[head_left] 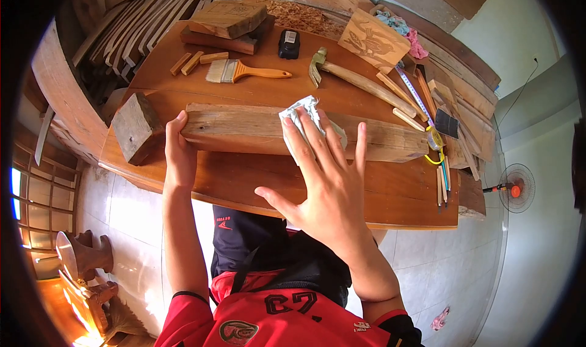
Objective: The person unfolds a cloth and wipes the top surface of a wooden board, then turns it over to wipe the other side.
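Observation:
A long wooden beam [244, 124] lies across the brown table in front of me. My left hand [181, 148] grips the beam's left end, its fingers wrapped round the edge. Flat on the beam's top, right of its middle, my right hand [323, 157] presses a crumpled white cloth [299, 107] with its fingers spread. The cloth is partly hidden under the fingers. Beside the beam's left end stands a dark wooden block [137, 129].
Beyond the beam are a brush [244, 71], a hammer [360, 78], a black object [289, 44] and small wood strips. A carved panel [373, 40], tape measure [434, 138] and pencils [440, 185] are at the right. Stacked boards [229, 18] sit at the back.

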The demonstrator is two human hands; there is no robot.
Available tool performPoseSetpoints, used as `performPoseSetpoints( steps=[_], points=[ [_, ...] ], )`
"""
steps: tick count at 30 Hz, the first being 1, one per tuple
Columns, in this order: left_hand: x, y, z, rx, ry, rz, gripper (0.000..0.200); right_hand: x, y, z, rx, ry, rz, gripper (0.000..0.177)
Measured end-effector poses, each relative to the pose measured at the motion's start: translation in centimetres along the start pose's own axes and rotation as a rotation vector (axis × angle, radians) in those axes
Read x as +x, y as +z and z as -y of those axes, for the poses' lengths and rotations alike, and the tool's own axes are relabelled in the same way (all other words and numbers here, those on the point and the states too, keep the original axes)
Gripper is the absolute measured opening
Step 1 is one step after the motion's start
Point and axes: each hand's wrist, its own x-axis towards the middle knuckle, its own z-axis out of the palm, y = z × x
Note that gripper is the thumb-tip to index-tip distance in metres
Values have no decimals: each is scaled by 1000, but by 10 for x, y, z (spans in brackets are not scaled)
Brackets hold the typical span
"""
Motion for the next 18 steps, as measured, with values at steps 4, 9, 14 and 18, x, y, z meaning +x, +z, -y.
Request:
performPoseSetpoints(
  steps=[4,9,14,18],
  points=[
    [1,-2,1,11,0,6,62,-1,-3,-4,-18,14,2,99],
    [3,-4,2,1,0,-5,63,-4,-4,-9,-24,24,-10,99],
    [4,-4,3,-9,-6,-11,62,-7,-6,-13,-44,37,-15,99],
    [2,-1,0,9,-2,-18,61,-9,-8,-17,-58,43,-26,99]
  ],
)
